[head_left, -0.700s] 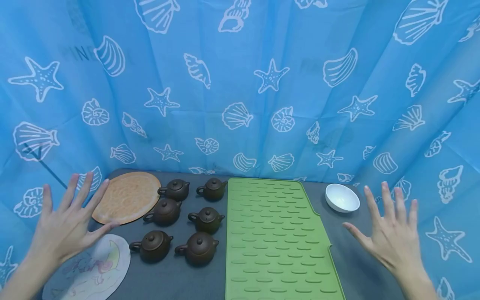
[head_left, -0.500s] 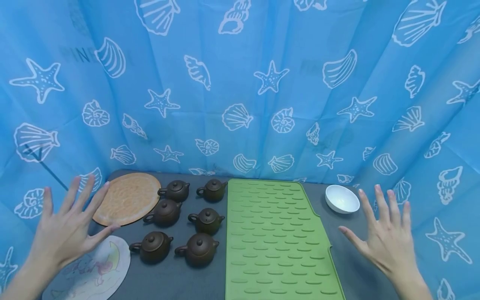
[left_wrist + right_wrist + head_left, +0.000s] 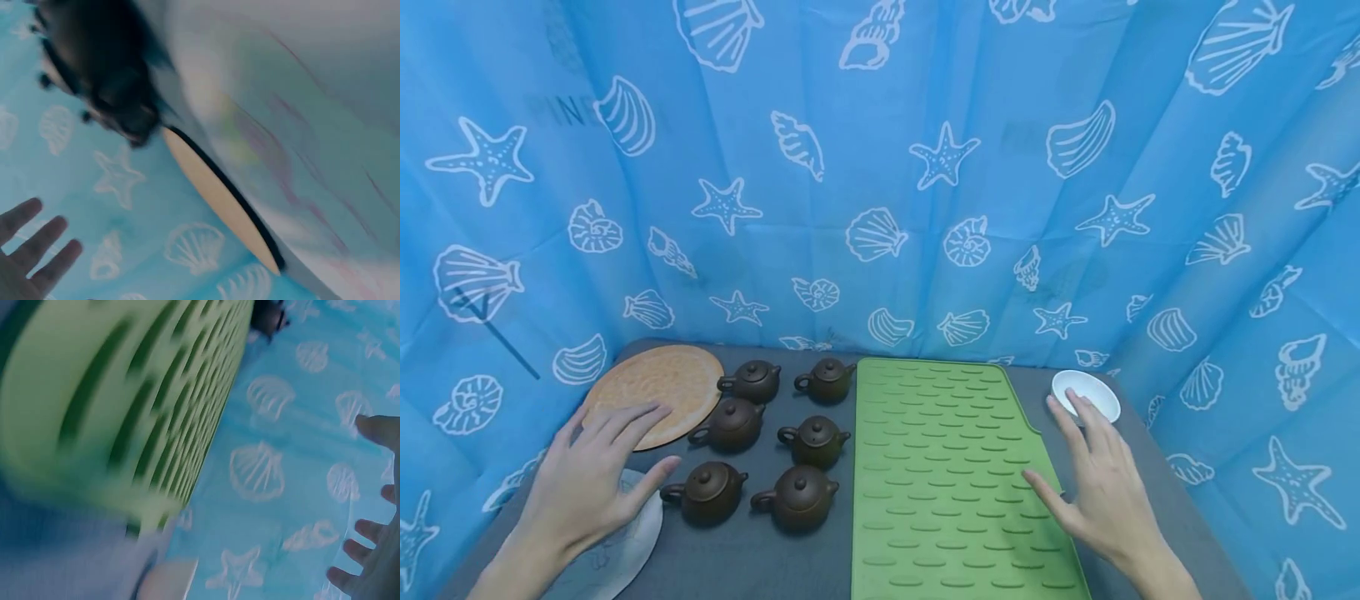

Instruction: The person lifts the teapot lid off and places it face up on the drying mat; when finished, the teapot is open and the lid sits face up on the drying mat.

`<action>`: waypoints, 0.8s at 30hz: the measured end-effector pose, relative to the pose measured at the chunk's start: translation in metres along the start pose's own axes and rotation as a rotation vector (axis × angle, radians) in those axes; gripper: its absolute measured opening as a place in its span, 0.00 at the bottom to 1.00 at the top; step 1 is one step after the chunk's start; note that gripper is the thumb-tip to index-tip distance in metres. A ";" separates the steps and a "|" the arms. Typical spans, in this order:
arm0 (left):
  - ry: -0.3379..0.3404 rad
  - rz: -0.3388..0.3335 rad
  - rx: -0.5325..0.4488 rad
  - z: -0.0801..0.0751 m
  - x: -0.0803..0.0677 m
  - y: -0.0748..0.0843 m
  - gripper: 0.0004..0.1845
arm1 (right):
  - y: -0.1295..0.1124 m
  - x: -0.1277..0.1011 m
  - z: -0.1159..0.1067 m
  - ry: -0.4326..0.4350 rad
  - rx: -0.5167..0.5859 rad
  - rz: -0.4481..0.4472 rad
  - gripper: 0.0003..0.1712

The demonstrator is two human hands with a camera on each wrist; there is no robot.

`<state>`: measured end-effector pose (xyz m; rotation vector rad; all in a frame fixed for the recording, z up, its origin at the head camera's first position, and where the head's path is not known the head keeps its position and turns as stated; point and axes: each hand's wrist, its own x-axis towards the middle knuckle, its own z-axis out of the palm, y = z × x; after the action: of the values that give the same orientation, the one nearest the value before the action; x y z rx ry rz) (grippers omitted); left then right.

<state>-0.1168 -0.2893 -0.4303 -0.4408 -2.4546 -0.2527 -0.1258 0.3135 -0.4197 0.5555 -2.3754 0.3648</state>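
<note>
- The left hand [image 3: 587, 479] is held with its fingers loosely extended and its thumb set apart; in the head view, a round white mat [image 3: 625, 550] and the near edge of a round tan board [image 3: 673, 379] are partly covered by it.
- The right hand [image 3: 1105, 496] is likewise held with relaxed, spread fingers; the right edge of a green mat [image 3: 951, 500] and the near rim of a white bowl [image 3: 1097, 392] are overlapped by it, though whether either is touched cannot be told.
- Six dark brown teapots [image 3: 800, 500] are arranged in two rough columns on the grey bench [image 3: 730, 562], between the board and the green mat, with their handles turned left.
- The green mat is patterned with short raised ridges.
- Faint coloured lines are shown on the white mat, blurred in the left wrist view.
- The bench is backed by a blue curtain [image 3: 880, 167] printed with white shells and starfish.
</note>
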 end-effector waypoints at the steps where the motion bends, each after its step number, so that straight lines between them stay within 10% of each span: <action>1: -0.012 -0.015 -0.022 0.000 0.001 0.008 0.34 | -0.006 0.001 0.003 0.002 0.039 -0.011 0.52; 12: -0.228 -0.299 -0.384 0.011 0.002 0.082 0.15 | -0.073 0.018 0.035 -0.083 0.394 0.017 0.41; 24: -0.495 -0.581 -0.595 0.035 0.004 0.105 0.16 | -0.135 0.043 0.082 -0.404 0.942 0.163 0.15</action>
<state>-0.0999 -0.1817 -0.4480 -0.0003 -2.9170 -1.2672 -0.1353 0.1508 -0.4370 0.9064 -2.5253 1.6118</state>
